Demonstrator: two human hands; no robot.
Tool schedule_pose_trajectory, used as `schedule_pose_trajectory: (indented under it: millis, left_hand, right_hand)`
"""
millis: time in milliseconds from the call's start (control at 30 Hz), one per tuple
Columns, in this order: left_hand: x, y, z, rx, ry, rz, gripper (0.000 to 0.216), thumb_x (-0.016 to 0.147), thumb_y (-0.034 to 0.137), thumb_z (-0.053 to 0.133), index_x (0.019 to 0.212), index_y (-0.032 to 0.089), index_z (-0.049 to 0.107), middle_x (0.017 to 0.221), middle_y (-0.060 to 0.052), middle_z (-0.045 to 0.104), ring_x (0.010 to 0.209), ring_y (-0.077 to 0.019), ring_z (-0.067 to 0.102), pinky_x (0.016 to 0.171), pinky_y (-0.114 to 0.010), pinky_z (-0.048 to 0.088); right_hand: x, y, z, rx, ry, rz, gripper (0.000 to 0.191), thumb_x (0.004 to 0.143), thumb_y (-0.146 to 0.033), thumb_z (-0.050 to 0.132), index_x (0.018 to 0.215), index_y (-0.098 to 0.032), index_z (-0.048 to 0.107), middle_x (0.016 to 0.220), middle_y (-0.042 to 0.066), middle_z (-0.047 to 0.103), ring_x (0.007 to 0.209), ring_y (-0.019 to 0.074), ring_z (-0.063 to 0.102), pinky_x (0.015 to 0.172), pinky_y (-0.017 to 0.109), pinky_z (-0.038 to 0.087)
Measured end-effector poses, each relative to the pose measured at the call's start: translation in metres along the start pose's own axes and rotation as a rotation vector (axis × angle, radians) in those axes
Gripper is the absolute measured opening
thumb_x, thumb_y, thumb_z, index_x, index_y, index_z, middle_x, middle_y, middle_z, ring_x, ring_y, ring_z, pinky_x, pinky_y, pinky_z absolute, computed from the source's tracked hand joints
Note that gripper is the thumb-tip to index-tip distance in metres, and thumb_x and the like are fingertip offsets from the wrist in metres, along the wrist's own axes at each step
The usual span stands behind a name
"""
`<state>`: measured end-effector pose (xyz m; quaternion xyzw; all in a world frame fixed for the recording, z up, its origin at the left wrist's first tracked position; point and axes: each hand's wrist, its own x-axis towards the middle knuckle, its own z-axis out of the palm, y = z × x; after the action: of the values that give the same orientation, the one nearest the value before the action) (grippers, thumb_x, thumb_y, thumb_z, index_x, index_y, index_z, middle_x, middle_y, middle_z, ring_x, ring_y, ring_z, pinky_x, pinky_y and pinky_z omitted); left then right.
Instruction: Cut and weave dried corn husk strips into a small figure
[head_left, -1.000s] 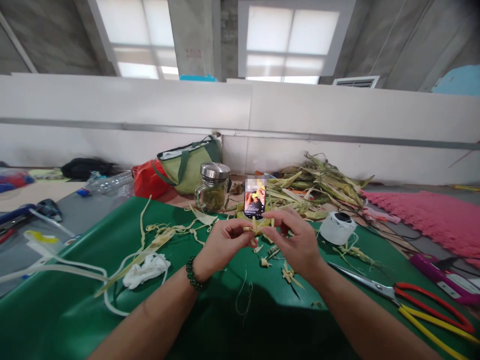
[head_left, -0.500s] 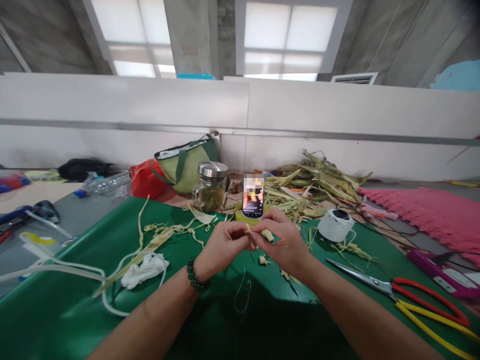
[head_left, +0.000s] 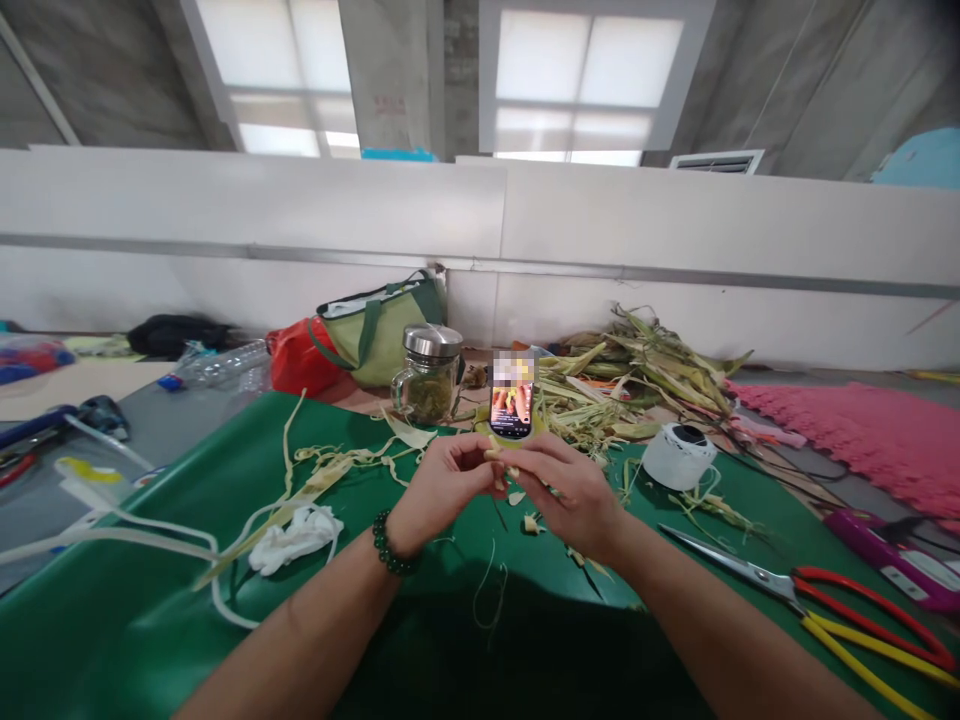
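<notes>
Above the green mat [head_left: 547,555], my left hand [head_left: 454,485] and my right hand [head_left: 574,490] meet at the fingertips. Both pinch a small pale strip of corn husk [head_left: 493,446], mostly hidden by the fingers. A green bead bracelet [head_left: 388,543] circles my left wrist. Just beyond my fingers a phone [head_left: 511,405] stands upright with its screen lit. Husk scraps [head_left: 532,524] and a loop of thin thread [head_left: 491,590] lie on the mat below my hands.
To the right are a white thread spool [head_left: 675,462] and large scissors [head_left: 772,578]. Behind stand a lidded glass jar [head_left: 431,380], a green bag [head_left: 382,335] and a heap of dry husks [head_left: 652,370]. White tissue [head_left: 294,540] and curled husk strips [head_left: 322,475] lie left.
My right fingers have flattened and moved in over the husk strip, covering a pale end that stuck out before. The view has shifted slightly, with everything a little further right.
</notes>
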<state>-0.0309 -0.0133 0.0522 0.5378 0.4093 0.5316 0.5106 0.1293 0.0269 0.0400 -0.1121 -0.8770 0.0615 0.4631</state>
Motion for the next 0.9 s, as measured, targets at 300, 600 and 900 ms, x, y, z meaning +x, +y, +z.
schedule_pose_trajectory:
  millis: [300,600,900]
  left_hand:
    - [-0.0013,-0.0042,0.0064,0.039,-0.029,-0.011,0.011,0.057,0.018,0.072,0.06,0.013,0.063,0.054,0.002,0.059,0.052,-0.011,0.055,0.053,-0.023,0.049]
    - [-0.0003,-0.0009,0.0019,-0.018,-0.029,-0.045,0.016,0.063,0.023,0.071,0.07,0.013,0.061,0.057,0.003,0.06,0.053,-0.0101,0.057,0.056,-0.022,0.049]
    - [-0.0009,-0.0009,-0.0002,-0.035,-0.055,-0.047,0.023,0.066,0.033,0.073,0.071,0.013,0.061,0.06,0.001,0.062,0.057,-0.0119,0.061,0.058,-0.022,0.048]
  right_hand:
    - [0.0021,0.0019,-0.0043,0.227,-0.111,0.224,0.017,0.087,-0.026,0.055,0.088,-0.023,0.072,0.079,0.003,0.058,0.071,0.0123,0.059,0.062,0.024,0.05]
    - [0.0061,-0.0012,-0.0064,0.469,0.022,0.592,0.015,0.076,-0.031,0.066,0.084,-0.019,0.066,0.074,0.003,0.064,0.064,0.014,0.061,0.056,0.024,0.051]
    - [0.0051,-0.0007,-0.004,0.404,-0.046,0.683,0.018,0.079,-0.03,0.058,0.069,-0.017,0.064,0.057,-0.001,0.061,0.048,0.0104,0.057,0.045,0.02,0.046]
